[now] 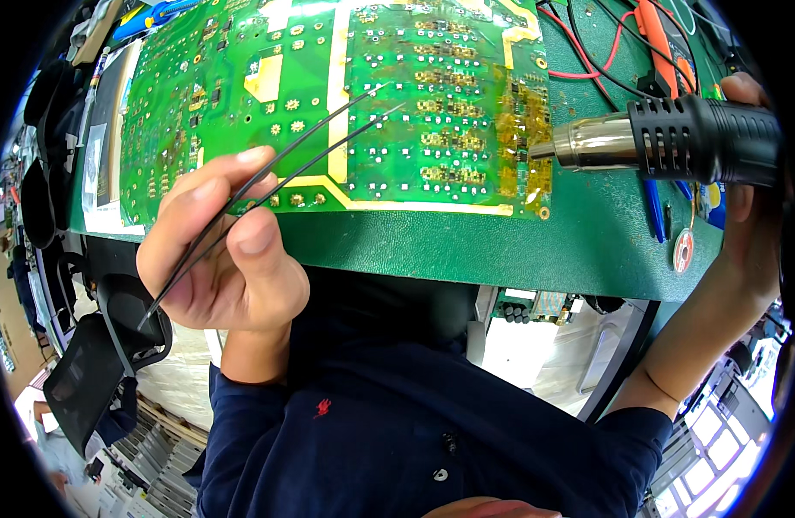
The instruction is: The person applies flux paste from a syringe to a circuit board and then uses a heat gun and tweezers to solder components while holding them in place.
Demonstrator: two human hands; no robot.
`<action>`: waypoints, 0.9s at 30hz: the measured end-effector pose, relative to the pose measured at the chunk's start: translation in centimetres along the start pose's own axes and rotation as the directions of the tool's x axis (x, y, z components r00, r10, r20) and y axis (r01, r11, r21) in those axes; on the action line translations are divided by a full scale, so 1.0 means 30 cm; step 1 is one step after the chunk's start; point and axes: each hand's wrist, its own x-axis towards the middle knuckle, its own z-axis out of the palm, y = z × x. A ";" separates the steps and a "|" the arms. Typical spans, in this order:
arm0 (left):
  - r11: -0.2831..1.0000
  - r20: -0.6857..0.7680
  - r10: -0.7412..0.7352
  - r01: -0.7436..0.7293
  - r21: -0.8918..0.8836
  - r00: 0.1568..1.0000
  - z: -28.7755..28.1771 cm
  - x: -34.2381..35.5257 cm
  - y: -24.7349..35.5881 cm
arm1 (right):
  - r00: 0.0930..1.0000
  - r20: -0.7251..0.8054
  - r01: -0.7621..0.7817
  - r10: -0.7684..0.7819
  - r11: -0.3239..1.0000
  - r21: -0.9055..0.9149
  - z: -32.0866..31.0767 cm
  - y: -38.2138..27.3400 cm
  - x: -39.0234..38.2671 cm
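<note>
A large green circuit board (pixel 225 86) lies on the green mat (pixel 449 250), with amber film over its right edge (pixel 523 190). My left hand (pixel 225 250) grips black tweezers (pixel 307 138), their slightly parted tips over the board's middle. My right hand (pixel 743 233), at the right and partly hidden by the tool, holds a black hot-air gun (pixel 691 138) whose metal nozzle (pixel 587 142) points left, down at the amber-covered part of the board.
At the back right lie an orange-red meter probe or tool (pixel 661 47) and wires. A solder wick spool (pixel 684 250) and blue tools (pixel 655 207) sit right of the board. A chair (pixel 78 371) stands at left. Another small board (pixel 536 306) shows below the table edge.
</note>
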 end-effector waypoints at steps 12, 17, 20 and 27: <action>0.994 -0.019 0.000 -0.002 -0.112 1.000 -0.004 0.002 -0.011 | 0.999 -0.031 0.008 -0.013 0.988 -0.154 -0.267 0.018 -0.059; 0.990 -0.039 -0.007 0.001 -0.142 0.999 -0.004 -0.005 -0.019 | 0.997 -0.064 -0.044 0.029 0.969 -0.243 -0.227 0.015 -0.057; 0.996 -0.047 -0.018 0.014 -0.088 0.999 0.003 -0.002 -0.005 | 0.995 0.090 0.067 -0.050 0.978 -0.199 -0.118 0.014 -0.054; 0.999 -0.067 -0.015 0.012 -0.047 0.998 0.006 0.000 -0.002 | 0.993 0.113 0.042 -0.018 0.976 -0.214 -0.126 0.006 -0.043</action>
